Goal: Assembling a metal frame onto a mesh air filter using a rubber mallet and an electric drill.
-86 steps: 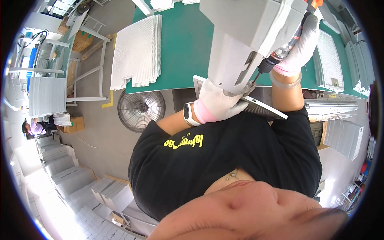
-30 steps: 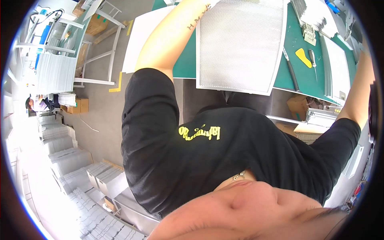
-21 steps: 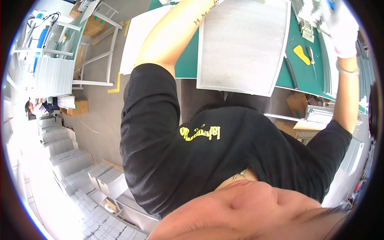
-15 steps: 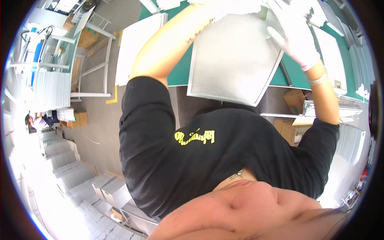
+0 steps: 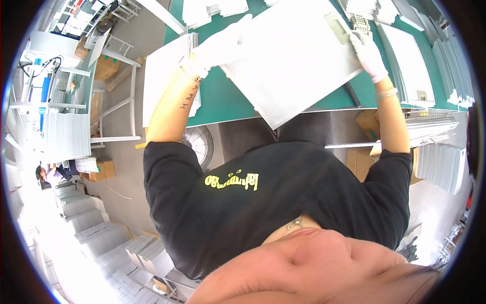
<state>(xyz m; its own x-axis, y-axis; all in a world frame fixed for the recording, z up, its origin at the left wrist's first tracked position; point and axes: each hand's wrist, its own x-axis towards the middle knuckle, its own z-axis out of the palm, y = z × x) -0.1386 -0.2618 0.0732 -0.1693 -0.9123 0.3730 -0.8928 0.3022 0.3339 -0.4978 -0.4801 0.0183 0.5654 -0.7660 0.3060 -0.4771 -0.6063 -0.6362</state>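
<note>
A framed, fine-mesh metal panel [image 5: 298, 71] is tilted cornerwise over the green table, one corner reaching past the near edge toward my body. Much of its surface is washed out by glare. At its left edge is my left hand [image 5: 223, 44], in a white glove, gripping the side; glare blurs its fingers. My right hand [image 5: 368, 57], also gloved, is closed on the right edge, fingers against the rim. Beside those fingers a pale flat rectangular piece [image 5: 336, 28] lies along the panel's edge; whether it is attached I cannot tell.
White sheets [image 5: 169, 76] are stacked on the table's left, with another white panel [image 5: 410, 61] on the right. A dark bar [image 5: 352, 95] lies by the front edge. Below are a round fan [image 5: 199, 144] and cardboard boxes [image 5: 367, 124]. Another person [image 5: 50, 175] is at far left.
The mesh panel has turned, so a corner instead of a side now points at me. My left hand has come down and left to its edge; my right hand has closed on the other edge.
</note>
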